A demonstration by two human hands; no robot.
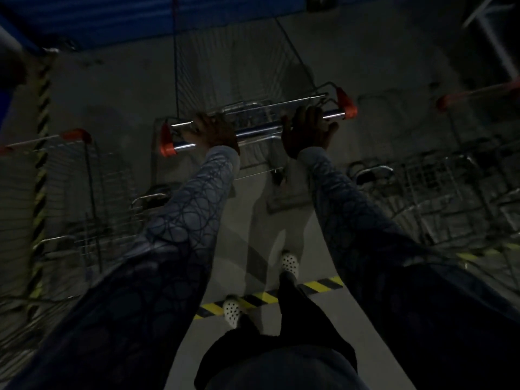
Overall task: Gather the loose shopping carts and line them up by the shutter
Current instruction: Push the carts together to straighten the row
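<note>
Patterned sleeves (180,220) run out from the camera over dark trousers and two white dotted shoes (289,263) that stand at a strip of yellow-and-black floor tape (264,298). Further out, the left hand (213,130) has its fingers curled round the chrome handle (259,132) of a shopping cart (233,68), while the right hand (308,130) lies on the same bar with fingers reaching over it; in this dim blur I cannot tell if they wrap it. That cart points toward the blue shutter (98,18) at the top, its nose near it. A second cart (70,170) stands just beside on the left and a third cart (464,164) on the right, so this one sits between them. The gap looks tight: a push slightly off line would likely catch a neighbour's basket and knock the row crooked. Too much force could ram the nose into the shutter. If the right hand only rests, the cart may swing toward that side.
</note>
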